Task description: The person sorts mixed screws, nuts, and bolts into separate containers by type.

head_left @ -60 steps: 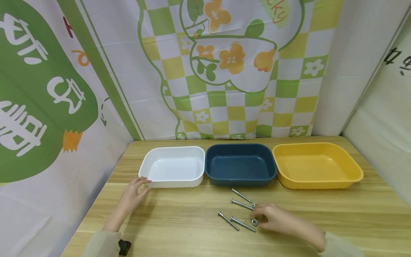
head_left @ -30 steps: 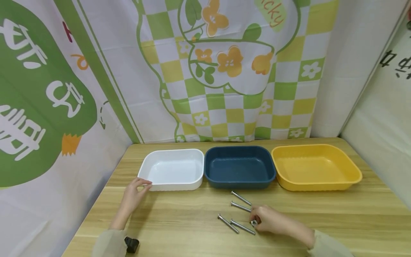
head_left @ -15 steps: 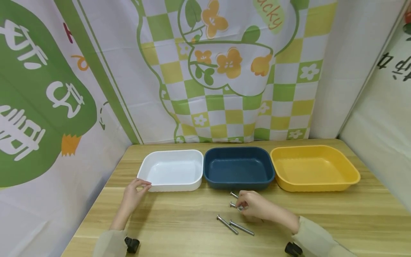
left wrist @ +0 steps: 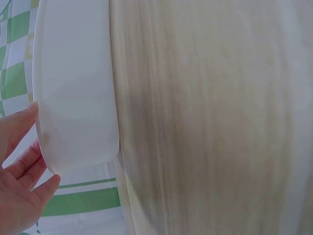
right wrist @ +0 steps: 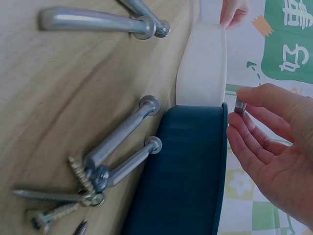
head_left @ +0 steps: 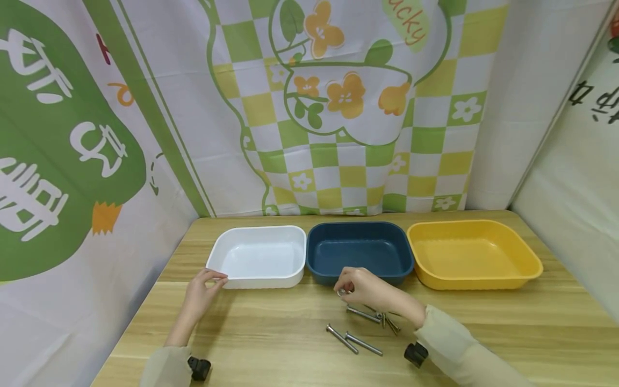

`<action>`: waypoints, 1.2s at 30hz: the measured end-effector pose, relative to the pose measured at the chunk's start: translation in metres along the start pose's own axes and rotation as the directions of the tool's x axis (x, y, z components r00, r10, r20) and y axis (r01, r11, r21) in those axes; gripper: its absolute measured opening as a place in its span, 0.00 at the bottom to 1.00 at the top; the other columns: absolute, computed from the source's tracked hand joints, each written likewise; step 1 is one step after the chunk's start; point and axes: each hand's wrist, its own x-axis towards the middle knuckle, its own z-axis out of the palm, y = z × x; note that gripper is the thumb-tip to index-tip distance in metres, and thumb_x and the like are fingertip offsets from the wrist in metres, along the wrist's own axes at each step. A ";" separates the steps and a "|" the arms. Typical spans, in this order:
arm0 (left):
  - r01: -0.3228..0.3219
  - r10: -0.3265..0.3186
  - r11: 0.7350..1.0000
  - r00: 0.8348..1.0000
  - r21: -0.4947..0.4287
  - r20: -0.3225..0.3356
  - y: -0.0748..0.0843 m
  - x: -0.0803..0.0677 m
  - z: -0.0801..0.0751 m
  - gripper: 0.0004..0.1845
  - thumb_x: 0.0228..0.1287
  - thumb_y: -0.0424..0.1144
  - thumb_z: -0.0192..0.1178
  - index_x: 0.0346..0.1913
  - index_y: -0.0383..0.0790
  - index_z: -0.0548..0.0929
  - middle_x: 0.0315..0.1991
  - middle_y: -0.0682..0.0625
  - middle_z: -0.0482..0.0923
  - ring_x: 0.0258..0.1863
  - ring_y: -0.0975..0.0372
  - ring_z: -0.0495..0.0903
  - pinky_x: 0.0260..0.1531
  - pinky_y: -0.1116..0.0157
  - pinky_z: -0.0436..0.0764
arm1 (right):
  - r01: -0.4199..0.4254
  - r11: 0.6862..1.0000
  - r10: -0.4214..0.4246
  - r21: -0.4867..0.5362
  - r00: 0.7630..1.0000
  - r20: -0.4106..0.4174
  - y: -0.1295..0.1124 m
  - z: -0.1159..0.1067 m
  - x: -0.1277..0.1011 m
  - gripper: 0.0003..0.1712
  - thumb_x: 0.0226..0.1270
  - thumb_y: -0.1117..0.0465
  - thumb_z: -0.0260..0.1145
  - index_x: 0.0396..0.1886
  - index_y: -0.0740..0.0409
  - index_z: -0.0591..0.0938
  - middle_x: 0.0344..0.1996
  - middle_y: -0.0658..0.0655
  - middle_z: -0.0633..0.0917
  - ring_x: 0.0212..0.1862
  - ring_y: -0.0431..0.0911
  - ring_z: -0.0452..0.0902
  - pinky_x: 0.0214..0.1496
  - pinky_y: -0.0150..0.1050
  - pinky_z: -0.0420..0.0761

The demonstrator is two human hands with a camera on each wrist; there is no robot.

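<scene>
My right hand (head_left: 365, 287) pinches a small metal nut (right wrist: 239, 106) between thumb and fingers. It is over the front edge of the dark blue tray (head_left: 323, 273), near the white tray (head_left: 263, 282). My left hand (head_left: 199, 295) holds the white tray's front left corner, its fingertips on the rim in the left wrist view. Below the right hand lie two bolts (head_left: 364, 314), one partly covered. Another nut (right wrist: 99, 177) and several pointed screws (right wrist: 80, 172) lie against them. Nearer the front are two more bolts (head_left: 342, 338), close together.
A yellow tray (head_left: 483, 282) stands right of the blue one, and the three trays form a row along the back of the wooden table (head_left: 271, 344). Printed cloth (head_left: 338, 177) hangs behind the table and at its sides. Dark devices (head_left: 416, 355) sit at both wrists.
My right hand has picked up a nut beside the bolts and carried it left and away from me to the blue tray's front edge. Screws it covered now show. My left hand stays at the white tray.
</scene>
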 end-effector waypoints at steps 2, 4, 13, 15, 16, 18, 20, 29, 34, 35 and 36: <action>0.004 -0.004 1.000 1.000 -0.002 0.000 0.000 0.000 0.000 0.05 0.45 0.28 0.66 0.29 0.32 0.82 0.30 0.43 0.77 0.34 0.50 0.77 0.39 0.52 0.75 | -0.010 1.000 0.010 0.017 1.000 0.000 -0.001 0.000 0.004 0.08 0.51 0.71 0.63 0.33 0.61 0.83 0.30 0.52 0.77 0.31 0.41 0.73 0.31 0.29 0.76; 0.003 -0.003 1.000 1.000 -0.006 -0.001 0.000 0.000 0.000 0.06 0.45 0.28 0.66 0.29 0.32 0.82 0.30 0.43 0.77 0.33 0.49 0.77 0.39 0.52 0.75 | -0.008 1.000 0.008 0.026 1.000 -0.001 -0.001 0.000 0.007 0.08 0.51 0.71 0.63 0.33 0.61 0.83 0.30 0.52 0.77 0.31 0.41 0.74 0.32 0.29 0.76; 0.002 -0.002 1.000 1.000 -0.010 0.002 -0.002 0.001 0.000 0.06 0.45 0.28 0.66 0.29 0.32 0.82 0.30 0.43 0.77 0.34 0.50 0.77 0.39 0.52 0.75 | 0.013 1.000 -0.012 0.026 1.000 -0.028 0.000 0.001 0.024 0.07 0.51 0.70 0.64 0.32 0.63 0.83 0.29 0.53 0.77 0.30 0.41 0.74 0.31 0.28 0.75; 0.007 -0.007 1.000 1.000 -0.014 0.006 -0.001 0.000 0.000 0.06 0.46 0.28 0.66 0.29 0.32 0.82 0.30 0.43 0.77 0.34 0.49 0.77 0.39 0.52 0.75 | 0.013 0.999 -0.012 0.038 0.999 -0.031 -0.001 0.001 0.028 0.07 0.52 0.70 0.64 0.33 0.64 0.83 0.29 0.53 0.77 0.30 0.41 0.74 0.31 0.28 0.75; 0.009 -0.008 1.000 1.000 -0.014 0.007 -0.001 0.000 0.000 0.06 0.46 0.28 0.66 0.30 0.32 0.82 0.30 0.43 0.77 0.34 0.49 0.77 0.39 0.52 0.75 | 0.012 0.999 -0.011 0.041 0.999 -0.032 -0.001 0.001 0.030 0.08 0.52 0.70 0.64 0.33 0.64 0.83 0.29 0.53 0.77 0.31 0.41 0.74 0.31 0.28 0.75; 0.011 -0.010 1.000 1.000 -0.018 0.007 0.000 0.000 0.000 0.05 0.46 0.28 0.65 0.30 0.32 0.82 0.30 0.43 0.77 0.34 0.49 0.77 0.40 0.52 0.75 | 0.009 0.999 -0.008 0.052 0.999 -0.032 -0.003 0.001 0.034 0.08 0.52 0.69 0.64 0.34 0.64 0.83 0.29 0.53 0.77 0.31 0.41 0.73 0.32 0.28 0.75; 0.011 -0.011 1.000 1.000 -0.022 0.005 0.000 0.000 0.001 0.05 0.46 0.28 0.65 0.30 0.32 0.82 0.30 0.43 0.77 0.34 0.49 0.77 0.40 0.52 0.75 | 0.006 0.998 -0.005 0.061 0.999 -0.032 -0.004 0.002 0.039 0.08 0.52 0.69 0.64 0.34 0.63 0.83 0.30 0.53 0.78 0.31 0.41 0.74 0.32 0.28 0.75; -0.007 0.006 1.000 1.000 -0.022 -0.007 0.000 0.000 0.001 0.05 0.46 0.28 0.66 0.29 0.31 0.82 0.29 0.44 0.76 0.33 0.49 0.77 0.39 0.52 0.75 | -0.007 0.997 0.012 0.077 0.998 -0.059 -0.007 0.007 0.058 0.08 0.51 0.68 0.65 0.34 0.61 0.83 0.29 0.52 0.78 0.31 0.41 0.73 0.31 0.27 0.75; -0.011 0.011 1.000 1.000 -0.013 -0.017 0.000 -0.001 0.000 0.05 0.45 0.27 0.66 0.29 0.31 0.82 0.29 0.44 0.77 0.33 0.50 0.77 0.38 0.52 0.76 | -0.017 0.993 0.025 0.118 0.997 -0.073 -0.010 0.011 0.069 0.09 0.50 0.69 0.65 0.34 0.64 0.83 0.29 0.53 0.79 0.31 0.40 0.74 0.31 0.27 0.75; -0.012 0.012 1.000 1.000 -0.011 -0.017 0.001 -0.001 0.000 0.05 0.45 0.27 0.66 0.29 0.31 0.82 0.29 0.44 0.77 0.33 0.50 0.77 0.38 0.52 0.76 | -0.018 0.992 0.028 0.128 0.996 -0.080 -0.010 0.012 0.071 0.09 0.50 0.69 0.65 0.34 0.65 0.83 0.28 0.54 0.79 0.31 0.41 0.75 0.31 0.27 0.75; -0.013 0.013 1.000 1.000 -0.009 -0.017 0.001 -0.001 0.000 0.05 0.45 0.27 0.66 0.29 0.31 0.82 0.29 0.44 0.77 0.33 0.50 0.77 0.38 0.52 0.76 | -0.024 0.990 0.036 0.137 0.996 -0.084 -0.010 0.014 0.073 0.09 0.50 0.69 0.65 0.34 0.66 0.83 0.29 0.54 0.79 0.31 0.41 0.75 0.31 0.27 0.75</action>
